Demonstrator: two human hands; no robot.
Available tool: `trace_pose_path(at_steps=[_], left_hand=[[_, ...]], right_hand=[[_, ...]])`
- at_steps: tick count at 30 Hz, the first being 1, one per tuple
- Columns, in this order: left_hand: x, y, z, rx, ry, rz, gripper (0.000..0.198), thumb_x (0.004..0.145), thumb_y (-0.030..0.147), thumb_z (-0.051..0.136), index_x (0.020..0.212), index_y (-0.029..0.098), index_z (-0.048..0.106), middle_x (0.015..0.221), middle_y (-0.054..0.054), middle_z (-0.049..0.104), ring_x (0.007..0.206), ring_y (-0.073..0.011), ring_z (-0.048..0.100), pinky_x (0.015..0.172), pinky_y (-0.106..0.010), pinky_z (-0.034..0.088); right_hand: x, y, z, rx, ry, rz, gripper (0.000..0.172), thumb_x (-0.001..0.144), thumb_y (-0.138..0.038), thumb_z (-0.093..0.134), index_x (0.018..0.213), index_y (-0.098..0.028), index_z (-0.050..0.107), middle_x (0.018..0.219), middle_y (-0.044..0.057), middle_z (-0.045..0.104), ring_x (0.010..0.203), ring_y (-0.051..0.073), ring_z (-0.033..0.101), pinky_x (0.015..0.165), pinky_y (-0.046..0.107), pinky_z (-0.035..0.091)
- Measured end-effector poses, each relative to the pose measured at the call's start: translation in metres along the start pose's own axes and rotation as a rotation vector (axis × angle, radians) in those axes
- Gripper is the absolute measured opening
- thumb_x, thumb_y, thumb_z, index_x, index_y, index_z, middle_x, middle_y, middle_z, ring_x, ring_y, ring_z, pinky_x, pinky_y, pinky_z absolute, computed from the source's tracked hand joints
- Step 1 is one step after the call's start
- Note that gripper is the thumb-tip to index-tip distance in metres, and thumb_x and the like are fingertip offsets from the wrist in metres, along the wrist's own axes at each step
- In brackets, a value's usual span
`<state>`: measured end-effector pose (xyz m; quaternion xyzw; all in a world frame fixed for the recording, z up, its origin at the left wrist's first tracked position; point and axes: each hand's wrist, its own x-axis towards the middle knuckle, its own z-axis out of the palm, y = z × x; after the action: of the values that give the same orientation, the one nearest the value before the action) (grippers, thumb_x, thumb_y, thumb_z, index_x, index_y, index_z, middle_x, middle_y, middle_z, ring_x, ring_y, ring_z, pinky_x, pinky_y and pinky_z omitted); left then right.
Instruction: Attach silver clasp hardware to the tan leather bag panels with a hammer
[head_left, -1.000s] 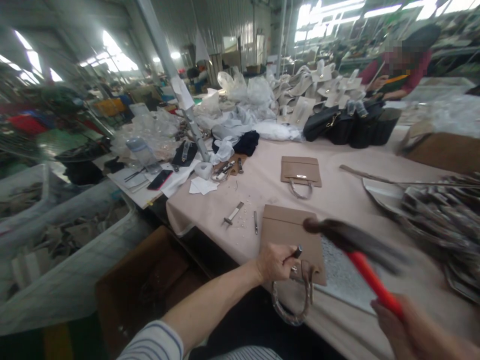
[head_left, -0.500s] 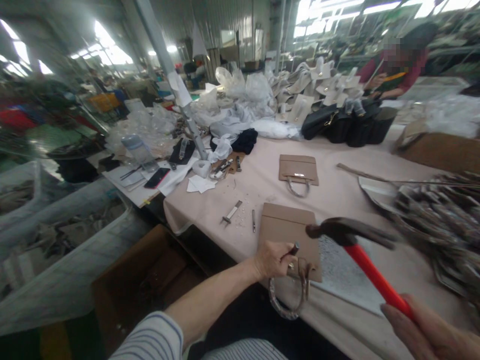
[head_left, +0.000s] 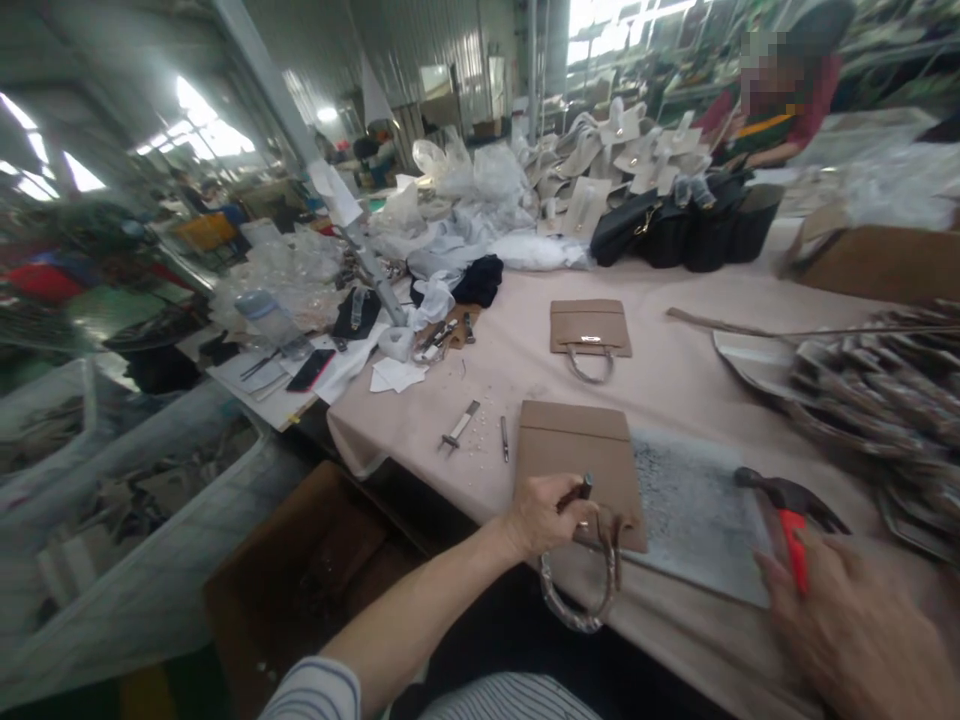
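Observation:
My left hand point(head_left: 551, 515) is closed round a short metal punch point(head_left: 586, 487), held over the lower edge of a tan bag panel point(head_left: 574, 450). A wrapped ring-shaped handle point(head_left: 577, 610) hangs from that edge, past the front of the table. At the right, my right hand point(head_left: 855, 610) is round the red grip of a claw hammer point(head_left: 793, 535). The hammer's head is low, over or on the grey slab point(head_left: 697, 510) beside the panel; I cannot tell whether it touches. The fingers partly cover the grip.
Farther back lies a second tan panel with a handle point(head_left: 589, 325). Left of the near panel are a caliper-like tool point(head_left: 459, 428) and a thin metal rod point(head_left: 505, 440). Wrapped handles point(head_left: 877, 400) pile up at the right. Black bags point(head_left: 690, 230) stand behind, near another person point(head_left: 780, 100).
My right hand has lowered the hammer and moved it right, away from the punch, down toward the slab. The left hand keeps the punch at the panel's edge. The view has shifted slightly.

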<state>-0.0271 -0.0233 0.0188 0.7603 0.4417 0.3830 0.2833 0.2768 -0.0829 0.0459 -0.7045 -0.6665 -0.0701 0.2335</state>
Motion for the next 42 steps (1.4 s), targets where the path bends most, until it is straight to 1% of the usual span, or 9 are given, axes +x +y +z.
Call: trace_pose_path(at_steps=[3, 6, 8, 11, 13, 20, 26, 30, 42], left_hand=[[0.000, 0.000, 0.002, -0.009, 0.022, 0.032, 0.015, 0.092, 0.028, 0.062, 0.088, 0.016, 0.069, 0.078, -0.006, 0.073, 0.073, -0.0177, 0.071, 0.074, -0.026, 0.058], [-0.001, 0.001, 0.005, -0.056, 0.044, -0.038, 0.014, 0.091, 0.026, 0.061, 0.082, 0.017, 0.068, 0.077, -0.005, 0.073, 0.073, -0.0175, 0.071, 0.074, -0.027, 0.059], [0.000, 0.001, 0.007, -0.181, 0.087, -0.191, 0.014, 0.090, 0.027, 0.061, 0.080, 0.017, 0.067, 0.075, -0.004, 0.073, 0.069, -0.0162, 0.069, 0.070, -0.025, 0.059], [0.007, 0.000, 0.004, -0.483, 0.195, -0.435, 0.020, 0.092, 0.035, 0.060, 0.090, 0.017, 0.066, 0.076, -0.004, 0.075, 0.064, -0.0151, 0.070, 0.063, -0.025, 0.061], [0.015, 0.000, -0.005, -0.625, 0.261, -0.486, 0.028, 0.093, 0.043, 0.059, 0.097, 0.016, 0.064, 0.079, -0.005, 0.076, 0.066, -0.0160, 0.072, 0.063, -0.026, 0.063], [0.017, -0.014, -0.035, -0.597, 0.266, -0.570, 0.036, 0.084, 0.046, 0.071, 0.099, 0.014, 0.067, 0.081, -0.005, 0.076, 0.070, -0.0165, 0.075, 0.061, -0.025, 0.063], [-0.006, -0.029, -0.021, -0.523, 0.269, -0.535, 0.031, 0.092, 0.044, 0.063, 0.100, 0.015, 0.067, 0.083, -0.006, 0.078, 0.074, -0.0174, 0.075, 0.071, -0.027, 0.064], [-0.008, -0.032, -0.017, -0.473, 0.265, -0.501, 0.028, 0.094, 0.042, 0.061, 0.102, 0.016, 0.067, 0.087, -0.007, 0.079, 0.077, -0.0175, 0.075, 0.073, -0.028, 0.063], [-0.013, -0.023, -0.035, -0.714, 0.287, -0.583, 0.035, 0.085, 0.046, 0.072, 0.096, 0.013, 0.066, 0.078, -0.005, 0.075, 0.067, -0.0162, 0.073, 0.066, -0.027, 0.063]], right_hand=[[0.001, -0.063, 0.018, 0.218, 0.010, -0.253, 0.040, 0.099, -0.046, 0.042, 0.121, -0.017, 0.059, 0.117, 0.018, 0.064, 0.109, 0.032, 0.061, 0.092, 0.049, 0.051], [-0.008, -0.113, 0.044, 0.256, -0.077, -0.336, 0.026, 0.097, -0.037, 0.052, 0.117, -0.022, 0.061, 0.116, 0.011, 0.065, 0.103, 0.028, 0.059, 0.087, 0.044, 0.049], [-0.016, -0.126, 0.058, 0.254, -0.089, -0.326, 0.027, 0.095, -0.032, 0.055, 0.119, -0.021, 0.061, 0.118, 0.012, 0.063, 0.105, 0.031, 0.057, 0.087, 0.047, 0.047], [-0.024, -0.124, 0.069, 0.263, -0.081, -0.332, 0.032, 0.095, -0.029, 0.056, 0.124, -0.019, 0.059, 0.122, 0.013, 0.061, 0.108, 0.032, 0.053, 0.089, 0.048, 0.045], [-0.025, -0.118, 0.071, 0.271, -0.077, -0.346, 0.032, 0.095, -0.029, 0.056, 0.125, -0.018, 0.059, 0.122, 0.013, 0.060, 0.107, 0.031, 0.053, 0.089, 0.047, 0.045], [-0.022, -0.116, 0.071, 0.304, -0.142, -0.350, 0.036, 0.098, -0.028, 0.051, 0.132, -0.022, 0.058, 0.125, 0.012, 0.060, 0.108, 0.031, 0.052, 0.089, 0.050, 0.041], [-0.016, -0.112, 0.069, 0.446, -0.233, -0.429, 0.023, 0.097, -0.028, 0.050, 0.096, -0.031, 0.072, 0.125, 0.007, 0.062, 0.118, 0.032, 0.050, 0.099, 0.059, 0.037], [-0.014, -0.110, 0.066, 0.448, -0.258, -0.459, 0.028, 0.098, -0.029, 0.049, 0.098, -0.037, 0.076, 0.127, 0.005, 0.062, 0.121, 0.032, 0.049, 0.100, 0.062, 0.036], [-0.014, -0.113, 0.065, 0.469, -0.254, -0.432, 0.028, 0.099, -0.029, 0.050, 0.098, -0.038, 0.077, 0.127, 0.006, 0.059, 0.121, 0.032, 0.050, 0.102, 0.064, 0.033]])
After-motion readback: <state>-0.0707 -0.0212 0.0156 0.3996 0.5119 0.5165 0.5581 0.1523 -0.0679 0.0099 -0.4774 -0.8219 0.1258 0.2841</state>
